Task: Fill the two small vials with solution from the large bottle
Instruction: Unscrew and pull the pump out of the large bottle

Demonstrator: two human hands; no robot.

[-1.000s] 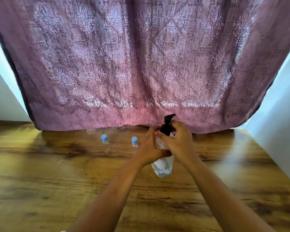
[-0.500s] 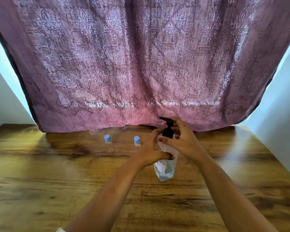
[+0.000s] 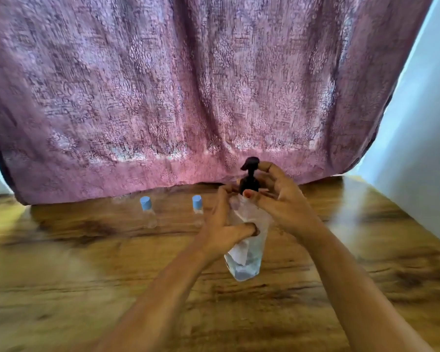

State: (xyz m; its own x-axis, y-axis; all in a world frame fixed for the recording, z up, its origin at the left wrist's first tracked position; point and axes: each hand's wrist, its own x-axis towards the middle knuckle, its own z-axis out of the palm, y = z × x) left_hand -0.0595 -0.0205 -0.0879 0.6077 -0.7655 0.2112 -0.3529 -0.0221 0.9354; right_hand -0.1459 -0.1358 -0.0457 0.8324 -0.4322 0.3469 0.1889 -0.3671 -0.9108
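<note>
A large clear bottle (image 3: pixel 247 260) with a black pump top (image 3: pixel 249 179) is held tilted above the wooden table, a little liquid at its bottom. My left hand (image 3: pixel 221 227) is wrapped around the bottle's middle. My right hand (image 3: pixel 277 199) has its fingers closed around the black pump collar at the neck. Two small clear vials with light blue caps stand upright to the left: the left vial (image 3: pixel 148 212) and the right vial (image 3: pixel 197 207), the latter just beside my left hand.
The wooden table (image 3: pixel 87 275) stretches across the view. A purple patterned curtain (image 3: pixel 188 97) hangs behind, reaching the table's back edge. A pale wall (image 3: pixel 422 148) rises on the right.
The view has shifted slightly. My hands keep hold of the bottle, and the pump head has turned in my right hand's fingers. The vials have not moved.
</note>
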